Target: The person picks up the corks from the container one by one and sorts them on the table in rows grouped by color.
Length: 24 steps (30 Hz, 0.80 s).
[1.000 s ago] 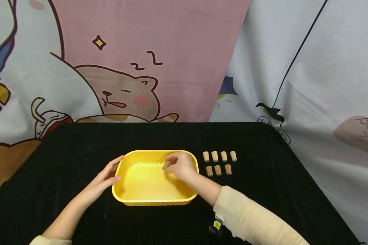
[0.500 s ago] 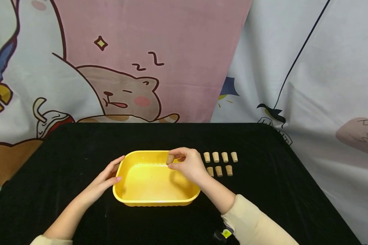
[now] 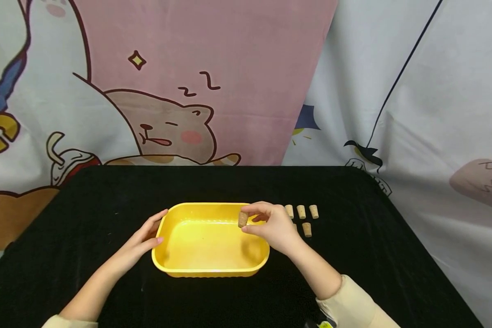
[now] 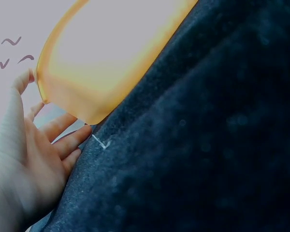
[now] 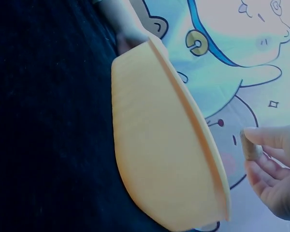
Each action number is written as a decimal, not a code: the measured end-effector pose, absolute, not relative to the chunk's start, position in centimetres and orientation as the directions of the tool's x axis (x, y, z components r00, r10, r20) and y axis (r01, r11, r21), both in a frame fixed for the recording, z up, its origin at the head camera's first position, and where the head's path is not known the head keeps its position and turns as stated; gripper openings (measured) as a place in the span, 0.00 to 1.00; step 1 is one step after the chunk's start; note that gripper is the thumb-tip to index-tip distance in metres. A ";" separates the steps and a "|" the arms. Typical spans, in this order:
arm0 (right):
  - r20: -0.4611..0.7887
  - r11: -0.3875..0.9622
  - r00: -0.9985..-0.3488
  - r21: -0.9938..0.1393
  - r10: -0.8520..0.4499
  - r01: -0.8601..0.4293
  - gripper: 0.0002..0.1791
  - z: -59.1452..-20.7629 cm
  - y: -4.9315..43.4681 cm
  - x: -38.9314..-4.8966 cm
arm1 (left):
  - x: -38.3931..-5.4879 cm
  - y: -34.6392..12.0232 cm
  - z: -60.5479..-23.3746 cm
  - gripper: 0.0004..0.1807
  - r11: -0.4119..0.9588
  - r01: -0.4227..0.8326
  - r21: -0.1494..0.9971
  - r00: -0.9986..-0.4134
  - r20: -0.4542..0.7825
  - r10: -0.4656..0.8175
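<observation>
A yellow plastic basin stands on the black cloth. At its left side my left hand holds the wall, thumb over the rim and fingers along the outside; the left wrist view shows the fingers against the outer wall. Between thumb and fingertips my right hand pinches a small tapered cork stopper, raised over the basin's right part. The right wrist view also shows this cork in the grip. No corks show on the basin's visible floor.
Several more corks stand in two rows right of the basin, among them a back-row cork and a front-row cork; my right hand covers some. Behind the black-covered table hangs a cartoon-printed curtain.
My right hand, pinching the cork, has risen from inside the basin and moved right toward its right rim, covering part of the cork rows. The left hand stays at the basin's side.
</observation>
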State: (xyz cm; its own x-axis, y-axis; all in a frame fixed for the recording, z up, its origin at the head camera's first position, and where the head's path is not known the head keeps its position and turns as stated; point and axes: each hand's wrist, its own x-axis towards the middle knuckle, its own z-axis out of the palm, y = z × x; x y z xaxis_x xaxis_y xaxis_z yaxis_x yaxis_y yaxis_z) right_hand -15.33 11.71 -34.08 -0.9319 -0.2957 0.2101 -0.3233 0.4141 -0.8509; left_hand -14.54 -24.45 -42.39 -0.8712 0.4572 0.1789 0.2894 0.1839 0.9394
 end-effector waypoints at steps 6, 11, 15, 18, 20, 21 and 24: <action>0.244 0.360 -0.907 -0.858 -0.344 -0.367 0.17 -33.8 13.9 -15.0 | -14.6 -24.5 -42.6 0.32 0.184 0.278 0.943 -0.875 0.170 0.454; 0.249 0.336 -0.897 -0.863 -0.366 -0.377 0.19 -33.7 16.0 -15.0 | -14.7 -24.5 -42.7 0.32 0.194 0.271 0.943 -0.880 0.161 0.447; 0.265 0.320 -0.886 -0.861 -0.381 -0.395 0.19 -34.1 17.7 -15.1 | -14.6 -24.4 -42.8 0.32 0.199 0.277 0.940 -0.880 0.165 0.445; 0.296 0.307 -0.871 -0.851 -0.392 -0.427 0.20 -34.3 18.9 -15.2 | -14.7 -24.5 -42.8 0.32 0.201 0.281 0.939 -0.880 0.168 0.444; 0.317 0.308 -0.862 -0.839 -0.395 -0.449 0.20 -34.5 19.7 -15.3 | -14.7 -24.5 -42.8 0.32 0.201 0.278 0.939 -0.881 0.166 0.442; 0.323 0.310 -0.860 -0.834 -0.395 -0.456 0.20 -34.6 20.1 -15.3 | -14.7 -24.5 -42.9 0.32 0.201 0.278 0.939 -0.881 0.166 0.443; 0.326 0.332 -0.861 -0.823 -0.390 -0.462 0.20 -34.8 21.4 -15.3 | -14.7 -24.5 -42.8 0.32 0.202 0.276 0.940 -0.881 0.164 0.443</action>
State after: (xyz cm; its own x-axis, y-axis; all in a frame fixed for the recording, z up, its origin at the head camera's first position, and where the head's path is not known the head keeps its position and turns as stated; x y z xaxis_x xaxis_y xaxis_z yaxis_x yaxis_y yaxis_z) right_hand -15.28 21.43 -34.77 -0.8612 -0.3897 0.3263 -0.4618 0.3318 -0.8226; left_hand -14.71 -24.48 -42.82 -0.8814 0.4432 0.1635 0.2759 0.2021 0.9397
